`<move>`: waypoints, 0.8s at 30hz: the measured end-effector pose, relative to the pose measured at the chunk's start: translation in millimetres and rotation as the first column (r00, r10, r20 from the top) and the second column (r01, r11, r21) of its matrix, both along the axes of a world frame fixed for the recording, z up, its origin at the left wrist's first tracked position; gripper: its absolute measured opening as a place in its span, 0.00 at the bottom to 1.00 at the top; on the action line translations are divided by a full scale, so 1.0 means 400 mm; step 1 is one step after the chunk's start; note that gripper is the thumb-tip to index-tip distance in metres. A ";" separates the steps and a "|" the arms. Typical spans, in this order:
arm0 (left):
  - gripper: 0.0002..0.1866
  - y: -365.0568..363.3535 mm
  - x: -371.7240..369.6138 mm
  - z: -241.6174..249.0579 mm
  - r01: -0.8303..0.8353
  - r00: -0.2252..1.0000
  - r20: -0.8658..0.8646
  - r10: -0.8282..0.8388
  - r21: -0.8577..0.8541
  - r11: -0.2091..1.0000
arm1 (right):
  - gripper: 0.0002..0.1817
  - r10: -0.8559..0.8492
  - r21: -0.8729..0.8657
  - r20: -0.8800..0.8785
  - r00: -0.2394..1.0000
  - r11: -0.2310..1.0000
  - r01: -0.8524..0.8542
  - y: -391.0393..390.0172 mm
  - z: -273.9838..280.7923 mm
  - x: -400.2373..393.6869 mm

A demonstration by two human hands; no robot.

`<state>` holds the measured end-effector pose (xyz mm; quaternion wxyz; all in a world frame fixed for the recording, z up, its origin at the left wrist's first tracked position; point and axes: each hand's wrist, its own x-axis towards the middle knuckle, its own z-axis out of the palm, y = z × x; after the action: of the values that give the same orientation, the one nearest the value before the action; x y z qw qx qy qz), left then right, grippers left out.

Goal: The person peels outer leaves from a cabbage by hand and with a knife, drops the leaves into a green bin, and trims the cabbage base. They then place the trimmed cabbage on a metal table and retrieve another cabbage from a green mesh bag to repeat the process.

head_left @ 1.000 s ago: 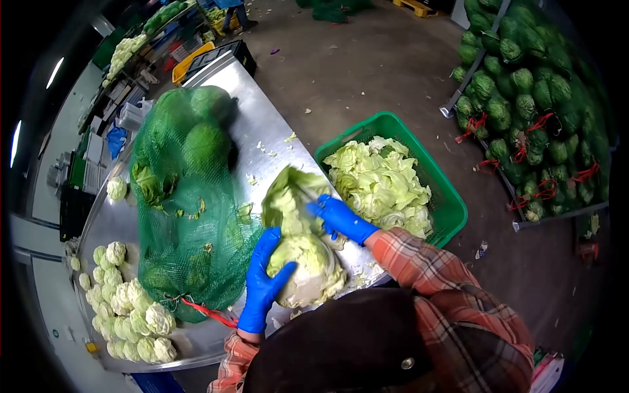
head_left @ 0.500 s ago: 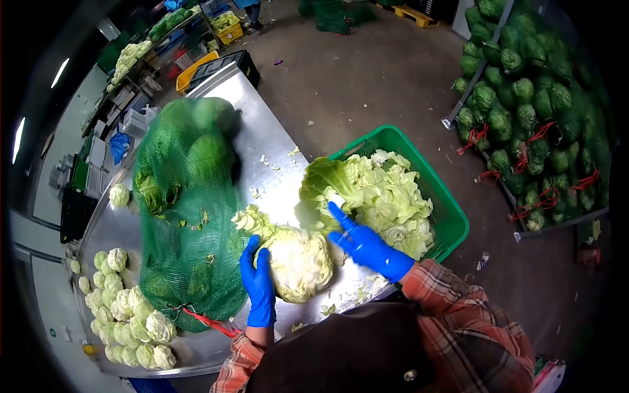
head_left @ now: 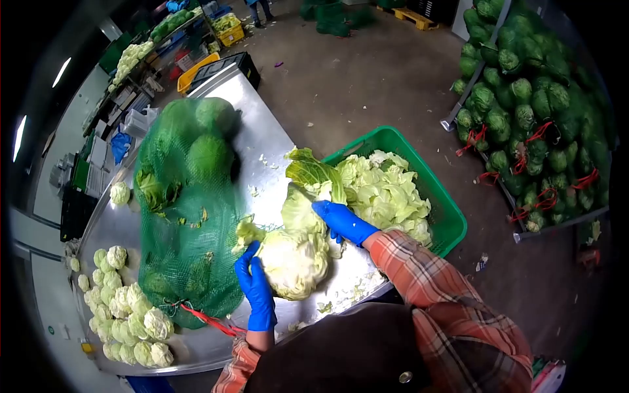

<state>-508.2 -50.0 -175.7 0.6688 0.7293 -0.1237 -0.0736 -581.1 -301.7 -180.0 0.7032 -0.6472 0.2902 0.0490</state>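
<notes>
On the metal table (head_left: 262, 111) sits a pale, partly peeled cabbage (head_left: 293, 265)

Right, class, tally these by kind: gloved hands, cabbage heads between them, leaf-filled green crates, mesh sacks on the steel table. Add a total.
Left hand and right hand, blue-gloved: 2
Cabbage head: 1
Leaf-filled green crate: 1
Mesh sack: 1
Total: 5

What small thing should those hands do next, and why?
Probably the right hand should draw the pale leaf away from the cabbage head: its fingers are at that leaf, the left hand is against the head's other side, and the green crate nearby holds loose leaves.
</notes>
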 end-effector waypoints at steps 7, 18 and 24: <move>0.25 0.078 -0.070 0.126 0.065 0.998 -0.024 -0.061 0.535 0.842 | 0.37 0.074 0.112 0.216 0.974 0.989 -0.100 0.113 0.078 -0.125; 0.36 -0.032 -0.051 0.072 0.090 0.917 0.318 -0.239 0.417 0.904 | 0.38 0.373 -0.562 0.089 0.924 0.784 -0.262 0.104 0.085 -0.102; 0.38 -0.062 -0.061 0.057 0.030 0.956 0.253 -0.145 0.409 0.912 | 0.33 0.350 -0.402 0.157 0.924 0.877 -0.263 0.040 0.035 -0.027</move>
<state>-532.6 -74.8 -153.0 0.4772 0.8474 -0.2314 -0.0241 -591.9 -285.7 -166.1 0.5784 -0.8083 0.1057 0.0305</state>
